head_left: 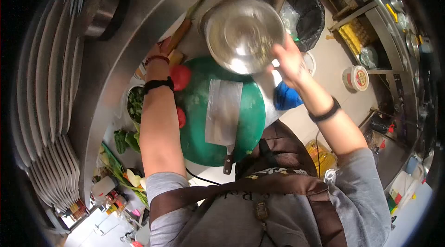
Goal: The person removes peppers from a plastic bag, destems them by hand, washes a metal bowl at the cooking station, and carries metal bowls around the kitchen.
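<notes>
Working from a distance, I have the right hand (292, 59) on the metal bowl (243, 38), thumb over the rim at the bowl's 4 o'clock and the other fingers mostly hidden behind it. The bowl sits around 12 o'clock of the green cutting board (194, 131), overlapping its far edge in my view; how high it hangs I cannot tell. With one hand at the rim, I judge that the far side could dip, so I would pinch firmly and turn the wrist slowly. The left hand (160, 48) reaches past the board's 10 o'clock, beyond a tomato (180, 78); its fingers are too obscured for me to say whether they grip anything. If the bowl needs steadying, I would bring that palm under its 8 o'clock side, going around the tomato. The cleaver (223, 112) lies flat on the board, handle towards 6 o'clock. I cannot make out which side is sharp, so I would carry both forearms well clear of the blade and set nothing on it.
</notes>
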The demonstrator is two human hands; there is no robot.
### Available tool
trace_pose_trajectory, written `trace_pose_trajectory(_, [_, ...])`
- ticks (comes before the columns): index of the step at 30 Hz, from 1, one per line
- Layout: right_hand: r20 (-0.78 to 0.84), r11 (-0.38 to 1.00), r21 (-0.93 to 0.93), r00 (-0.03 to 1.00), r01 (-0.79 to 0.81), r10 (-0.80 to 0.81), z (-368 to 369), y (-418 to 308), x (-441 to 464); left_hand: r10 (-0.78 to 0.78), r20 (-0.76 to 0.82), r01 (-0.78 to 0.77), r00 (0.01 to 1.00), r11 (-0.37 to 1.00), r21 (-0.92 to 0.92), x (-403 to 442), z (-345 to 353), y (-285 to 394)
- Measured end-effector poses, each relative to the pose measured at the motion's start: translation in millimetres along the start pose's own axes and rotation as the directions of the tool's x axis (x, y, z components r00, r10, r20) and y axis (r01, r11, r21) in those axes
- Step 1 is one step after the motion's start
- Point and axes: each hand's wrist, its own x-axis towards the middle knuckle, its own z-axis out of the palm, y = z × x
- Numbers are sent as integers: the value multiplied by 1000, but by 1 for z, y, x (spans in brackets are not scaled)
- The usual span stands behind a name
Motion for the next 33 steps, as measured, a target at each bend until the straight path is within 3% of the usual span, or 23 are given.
trace_pose_trajectory(1, [38,996,0,996,-86,86,-18,1,-15,-11,1,11,1000,993,121,17,12,-11])
trace_pose_trajectory(2, [91,984,144,992,-101,88,-37,19,-24,-24,0,24,1000,971,239,33,25,-24])
trace_pose_trajectory(4, [55,944,178,960,-279,274,-60,16,-50,-54,-9,54,999,966,252,65,49,-56])
trace_pose_trajectory(6, [1,939,113,945,-326,328,-84,25,-59,-174,-8,174,985,984,20,78,69,-61])
trace_pose_trajectory(7, [-36,931,94,933,-354,358,-91,28,-61,-274,22,272,962,937,-221,83,79,-61])
trace_pose_trajectory(8, [-41,932,101,935,-348,353,-93,28,-62,-359,76,354,930,822,-446,88,87,-57])
trace_pose_trajectory(10, [-52,932,118,936,-342,349,-98,28,-62,-463,247,460,852,434,-775,99,103,-51])
trace_pose_trajectory(13, [-16,918,149,927,-369,375,-99,30,-62,-527,329,464,784,145,-874,105,105,-17])
trace_pose_trajectory(16, [-27,939,137,946,-316,322,-100,37,-61,-478,377,469,793,84,-879,111,108,5])
trace_pose_trajectory(19, [-40,948,57,948,-313,315,-100,29,-61,-411,345,464,844,238,-853,114,115,17])
trace_pose_trajectory(20, [-27,944,46,944,-326,328,-102,29,-62,-385,271,431,882,427,-795,117,117,16])
trace_pose_trajectory(22, [7,925,3,925,-379,379,-107,23,-61,-304,144,331,942,768,-548,120,118,11])
trace_pose_trajectory(24, [26,929,30,929,-369,368,-111,21,-62,-228,58,236,972,940,-246,125,123,1])
trace_pose_trajectory(27, [5,931,6,931,-366,366,-118,25,-65,-194,26,194,981,981,-27,138,136,-11])
trace_pose_trajectory(33, [-17,933,51,934,-357,358,-122,35,-67,-175,44,173,984,984,44,154,147,-18])
